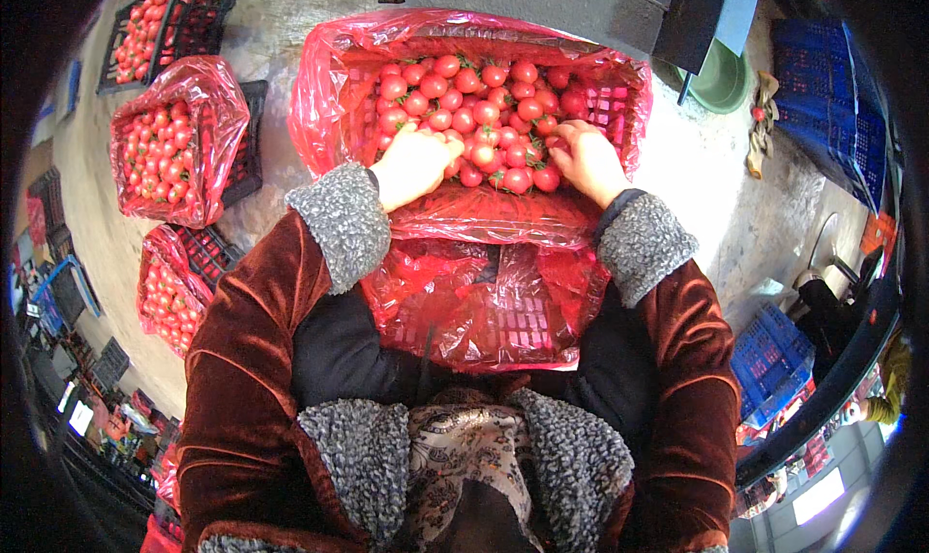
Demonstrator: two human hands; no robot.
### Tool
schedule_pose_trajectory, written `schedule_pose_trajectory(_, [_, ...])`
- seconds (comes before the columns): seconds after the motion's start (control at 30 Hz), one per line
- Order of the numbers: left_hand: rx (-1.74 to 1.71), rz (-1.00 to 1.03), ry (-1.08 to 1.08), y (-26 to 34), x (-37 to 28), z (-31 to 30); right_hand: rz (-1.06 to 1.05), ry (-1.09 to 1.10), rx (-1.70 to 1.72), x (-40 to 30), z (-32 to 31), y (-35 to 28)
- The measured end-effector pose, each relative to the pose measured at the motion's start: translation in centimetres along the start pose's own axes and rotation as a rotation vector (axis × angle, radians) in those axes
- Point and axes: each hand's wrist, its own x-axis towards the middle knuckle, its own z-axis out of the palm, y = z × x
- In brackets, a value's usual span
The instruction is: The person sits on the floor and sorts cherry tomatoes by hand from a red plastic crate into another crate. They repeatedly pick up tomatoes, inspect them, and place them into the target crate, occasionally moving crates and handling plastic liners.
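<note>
Red tomatoes [485, 112], several with green stems, fill much of a crate lined with a red plastic bag [330, 88] in front of me. My left hand [415, 162] reaches in over the near left side of the heap, its fingers curled down against the fruit. What lies under its palm is hidden. On the right of the heap, my right hand [591, 157] has its thumb and fingers around a tomato [556, 143]. Directly before my body, a second red bag [479, 306] covers a slotted crate between my knees.
At left stand bagged crates of tomatoes [163, 150] and a black crate [196, 19]. A grey metal platform [522, 5] borders the far side. To the right are a green basin [718, 81], a glove [762, 128], blue crates [827, 96] and another person's dark-clothed leg [824, 313].
</note>
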Motion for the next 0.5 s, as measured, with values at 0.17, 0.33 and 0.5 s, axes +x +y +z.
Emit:
schedule_pose_trajectory(0.17, [0.083,-0.096,0.018,-1.8,-1.0,-1.4,0.116,-0.046,0.225,-0.1,-0.7,-0.3])
schedule_pose_trajectory(0.33, [0.0,-0.14,0.022,-1.9,-2.2,-2.6,0.105,-0.01,0.291,-0.3,-0.5,-0.4])
schedule_pose_trajectory(0.5, [0.074,-0.084,0.105,-2.4,-3.3,-3.6,0.162,-0.02,0.378,-0.5,-0.5,-0.7])
